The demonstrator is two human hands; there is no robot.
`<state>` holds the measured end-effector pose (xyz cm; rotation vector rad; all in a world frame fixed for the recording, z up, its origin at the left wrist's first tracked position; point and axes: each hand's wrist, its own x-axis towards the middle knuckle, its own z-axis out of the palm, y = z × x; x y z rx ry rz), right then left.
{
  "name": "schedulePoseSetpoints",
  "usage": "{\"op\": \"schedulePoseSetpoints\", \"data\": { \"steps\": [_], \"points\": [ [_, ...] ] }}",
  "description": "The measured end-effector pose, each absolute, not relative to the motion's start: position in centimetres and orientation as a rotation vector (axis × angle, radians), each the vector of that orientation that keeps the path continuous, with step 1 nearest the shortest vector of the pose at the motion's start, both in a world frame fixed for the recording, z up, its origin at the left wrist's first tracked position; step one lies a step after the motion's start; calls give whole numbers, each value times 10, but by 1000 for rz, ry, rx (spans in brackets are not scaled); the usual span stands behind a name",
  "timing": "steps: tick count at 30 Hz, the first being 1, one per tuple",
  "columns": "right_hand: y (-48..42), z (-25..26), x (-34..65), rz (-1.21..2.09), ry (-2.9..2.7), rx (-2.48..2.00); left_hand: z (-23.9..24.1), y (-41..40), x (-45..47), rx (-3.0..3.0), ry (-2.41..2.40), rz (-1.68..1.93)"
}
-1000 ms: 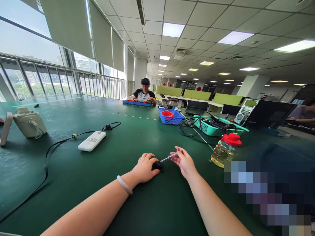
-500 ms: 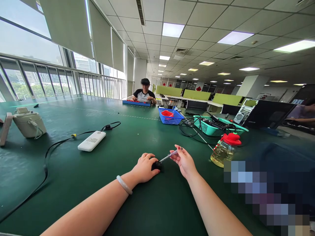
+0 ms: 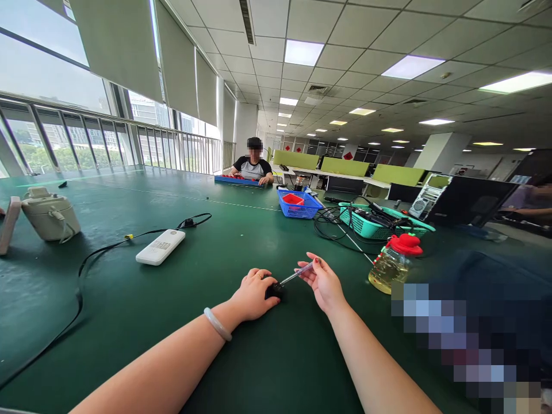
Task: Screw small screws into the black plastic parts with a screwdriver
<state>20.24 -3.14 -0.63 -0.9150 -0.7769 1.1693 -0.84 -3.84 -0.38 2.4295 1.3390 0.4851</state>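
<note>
Near the middle front of the green table [image 3: 259, 368], my left hand [image 3: 253, 294] grips a small black object [image 3: 274, 291], its fingers and thumb closed around it. The object's exact kind is hard to make out. My right hand [image 3: 322, 282] pinches a slim screwdriver [image 3: 297, 272] with a clear, purplish handle. Its metal shaft slants down to the left, and the tip meets the top of the black object. A pale bangle circles my left wrist.
A white power bank [image 3: 161, 247] and black cable [image 3: 81, 276] lie to the left, near a beige container [image 3: 50, 215]. On the right stand a red-lidded bottle [image 3: 390, 267], a teal basket [image 3: 366, 224] of cables and a blue basket [image 3: 297, 210]. A person [image 3: 252, 167] sits at the far end.
My right hand's fingers have shifted slightly on the screwdriver, its tip still at the black object. My left hand stays in place. The far person's hand has lowered.
</note>
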Motion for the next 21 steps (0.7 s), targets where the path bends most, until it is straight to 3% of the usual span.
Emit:
{"op": "schedulePoseSetpoints", "data": {
  "steps": [21],
  "points": [
    [-36,-1,198,1231,-747,-921,0,-40,-8,2438,1353,448]
  ]
}}
